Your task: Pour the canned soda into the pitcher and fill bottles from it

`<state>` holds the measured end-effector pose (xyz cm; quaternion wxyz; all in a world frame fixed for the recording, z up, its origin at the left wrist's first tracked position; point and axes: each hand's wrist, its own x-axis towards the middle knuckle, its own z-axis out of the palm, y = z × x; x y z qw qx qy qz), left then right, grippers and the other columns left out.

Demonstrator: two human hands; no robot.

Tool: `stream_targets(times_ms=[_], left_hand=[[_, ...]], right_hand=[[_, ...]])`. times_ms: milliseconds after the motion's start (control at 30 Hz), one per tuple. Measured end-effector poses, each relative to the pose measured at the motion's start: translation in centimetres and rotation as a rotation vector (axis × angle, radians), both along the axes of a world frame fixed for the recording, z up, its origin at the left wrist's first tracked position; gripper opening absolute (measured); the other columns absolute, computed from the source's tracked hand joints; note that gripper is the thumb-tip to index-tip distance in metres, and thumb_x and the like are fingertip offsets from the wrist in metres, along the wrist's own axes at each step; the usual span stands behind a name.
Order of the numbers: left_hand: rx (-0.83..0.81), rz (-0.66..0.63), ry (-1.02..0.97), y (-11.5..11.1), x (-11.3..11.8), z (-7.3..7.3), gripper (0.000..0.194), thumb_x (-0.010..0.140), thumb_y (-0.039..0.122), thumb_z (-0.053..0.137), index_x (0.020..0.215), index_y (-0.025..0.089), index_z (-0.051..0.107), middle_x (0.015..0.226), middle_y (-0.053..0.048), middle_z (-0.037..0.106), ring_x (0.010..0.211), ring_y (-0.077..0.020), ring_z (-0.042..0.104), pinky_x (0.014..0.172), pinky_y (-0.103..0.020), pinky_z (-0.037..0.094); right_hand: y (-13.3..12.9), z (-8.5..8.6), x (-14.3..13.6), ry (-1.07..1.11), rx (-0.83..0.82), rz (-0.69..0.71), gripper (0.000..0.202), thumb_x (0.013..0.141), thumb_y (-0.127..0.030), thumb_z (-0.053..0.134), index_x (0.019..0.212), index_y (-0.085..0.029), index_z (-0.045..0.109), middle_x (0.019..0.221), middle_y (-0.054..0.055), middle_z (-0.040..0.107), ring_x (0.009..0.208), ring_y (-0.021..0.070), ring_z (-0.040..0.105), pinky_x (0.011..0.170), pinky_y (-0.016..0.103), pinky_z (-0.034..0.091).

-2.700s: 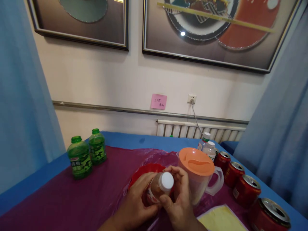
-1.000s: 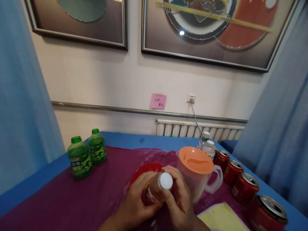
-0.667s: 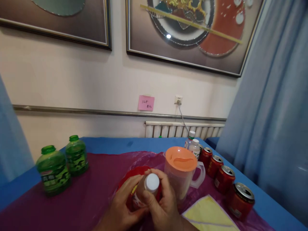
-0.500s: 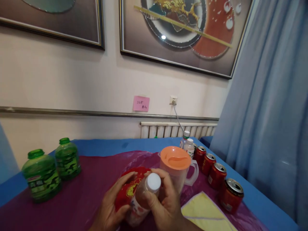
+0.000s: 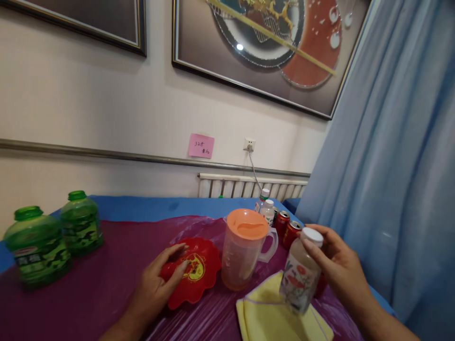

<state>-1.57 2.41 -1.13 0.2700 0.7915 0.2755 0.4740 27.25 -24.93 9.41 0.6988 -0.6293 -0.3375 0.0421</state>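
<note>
At the near edge, the folded yellow cloth (image 5: 258, 310) lies on the purple plastic sheet (image 5: 124, 265), right of the middle. Over its right part is the white-capped bottle (image 5: 300, 277), gripped by the right hand (image 5: 343, 265), thumb on the near side just under the cap and fingers round the far side. The bottle's long axis is close to upright, its cap leaning right and far, its base left and near (that base is blurred, so I cannot tell whether it touches the cloth). The bottle lies just left of the right palm, well apart from the left hand (image 5: 152, 286), whose fingers are spread with nothing between them. They reach over the left rim of the red scalloped dish (image 5: 208, 258); contact is unclear.

Between dish and bottle, slightly farther, stands the clear pitcher (image 5: 234, 260) with its orange lid (image 5: 245, 220) on, handle to the right. Two green plastic bottles (image 5: 80, 227) stand at the left. Farther right come red drink cans (image 5: 291, 233) and two more capped bottles (image 5: 268, 214). The blue-covered table (image 5: 128, 208) ends before a radiator (image 5: 229, 187), with a pink note (image 5: 201, 146) on the wall above.
</note>
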Motion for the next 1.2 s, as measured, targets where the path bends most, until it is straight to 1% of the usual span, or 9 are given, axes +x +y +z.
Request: stream_targets(times_ms=[167, 300, 467, 600, 867, 1000, 1100, 1167, 1200], left_hand=[[0.005, 0.028, 0.001, 0.8, 0.1, -0.5, 0.049, 0.083, 0.062, 0.065, 0.115, 0.026, 0.071, 0.111, -0.005, 0.080, 0.099, -0.0262, 0.078, 0.092, -0.039, 0.064], [0.006, 0.028, 0.001, 1.4, 0.0, -0.7, 0.048, 0.083, 0.062, 0.065, 0.114, 0.026, 0.072, 0.109, -0.005, 0.081, 0.097, -0.0254, 0.078, 0.089, -0.036, 0.064], [0.002, 0.009, -0.016, 1.8, -0.2, -0.7, 0.045, 0.083, 0.060, 0.066, 0.110, 0.024, 0.073, 0.105, -0.005, 0.082, 0.090, -0.0238, 0.079, 0.087, -0.034, 0.065], [-0.010, 0.009, -0.025, 1.6, -0.2, -0.6, 0.044, 0.084, 0.060, 0.066, 0.108, 0.023, 0.074, 0.103, -0.006, 0.082, 0.089, -0.0240, 0.080, 0.085, -0.034, 0.066], [-0.009, 0.007, -0.025, 1.6, -0.1, -1.0, 0.037, 0.084, 0.052, 0.065, 0.104, 0.023, 0.074, 0.099, -0.005, 0.082, 0.086, -0.0231, 0.079, 0.084, -0.033, 0.066], [-0.011, 0.011, -0.024, 1.3, -0.1, -0.5, 0.031, 0.082, 0.046, 0.066, 0.102, 0.025, 0.075, 0.096, -0.004, 0.082, 0.083, -0.0225, 0.079, 0.083, -0.032, 0.065], [-0.047, 0.027, -0.029, 0.8, -0.3, 0.3, 0.028, 0.080, 0.042, 0.067, 0.100, 0.024, 0.075, 0.097, -0.005, 0.082, 0.085, -0.0238, 0.078, 0.085, -0.035, 0.065], [-0.083, 0.021, -0.055, 0.5, -0.4, 0.6, 0.029, 0.079, 0.041, 0.068, 0.100, 0.023, 0.075, 0.097, -0.006, 0.082, 0.086, -0.0241, 0.078, 0.086, -0.036, 0.064], [-0.103, 0.015, -0.072, 0.4, -0.4, 0.7, 0.029, 0.079, 0.040, 0.068, 0.101, 0.023, 0.075, 0.097, -0.006, 0.082, 0.087, -0.0241, 0.078, 0.086, -0.037, 0.064]], right_hand=[[2.5, -0.7, 5.4, -0.167, -0.110, -0.183, 0.052, 0.072, -0.057, 0.080, 0.105, -0.019, 0.068, 0.096, 0.010, 0.077, 0.082, 0.0258, 0.072, 0.074, 0.037, 0.059], [6.6, -2.0, 8.5, -0.237, -0.211, -0.201, 0.044, 0.076, -0.053, 0.073, 0.102, -0.018, 0.066, 0.094, 0.010, 0.077, 0.082, 0.0268, 0.073, 0.073, 0.037, 0.057], [11.4, -4.1, 10.2, -0.322, -0.387, -0.254, 0.036, 0.079, -0.043, 0.070, 0.104, -0.017, 0.066, 0.094, 0.009, 0.077, 0.084, 0.0264, 0.072, 0.075, 0.035, 0.053], [13.3, -5.7, 10.6, -0.327, -0.439, -0.271, 0.032, 0.081, -0.038, 0.069, 0.105, -0.016, 0.067, 0.097, 0.012, 0.077, 0.088, 0.0285, 0.073, 0.076, 0.035, 0.051], [13.4, -7.1, 11.1, -0.355, -0.518, -0.292, 0.039, 0.086, -0.039, 0.064, 0.116, -0.014, 0.064, 0.105, 0.015, 0.076, 0.096, 0.0321, 0.072, 0.085, 0.040, 0.052], [12.6, -6.5, 11.2, -0.354, -0.507, -0.301, 0.053, 0.084, -0.040, 0.065, 0.127, -0.011, 0.059, 0.121, 0.019, 0.070, 0.111, 0.0335, 0.067, 0.098, 0.045, 0.050], [10.1, -4.8, 9.4, -0.423, -0.323, -0.377, 0.052, 0.087, -0.041, 0.059, 0.129, -0.010, 0.058, 0.131, 0.021, 0.063, 0.123, 0.0341, 0.060, 0.106, 0.049, 0.045], [7.7, -3.9, 6.4, -0.516, -0.064, -0.427, 0.048, 0.092, -0.042, 0.055, 0.129, -0.013, 0.058, 0.134, 0.020, 0.061, 0.125, 0.0330, 0.057, 0.104, 0.050, 0.048], [6.6, -3.9, 4.2, -0.547, 0.028, -0.392, 0.045, 0.094, -0.040, 0.054, 0.131, -0.015, 0.058, 0.134, 0.018, 0.061, 0.124, 0.0313, 0.059, 0.103, 0.049, 0.049]])
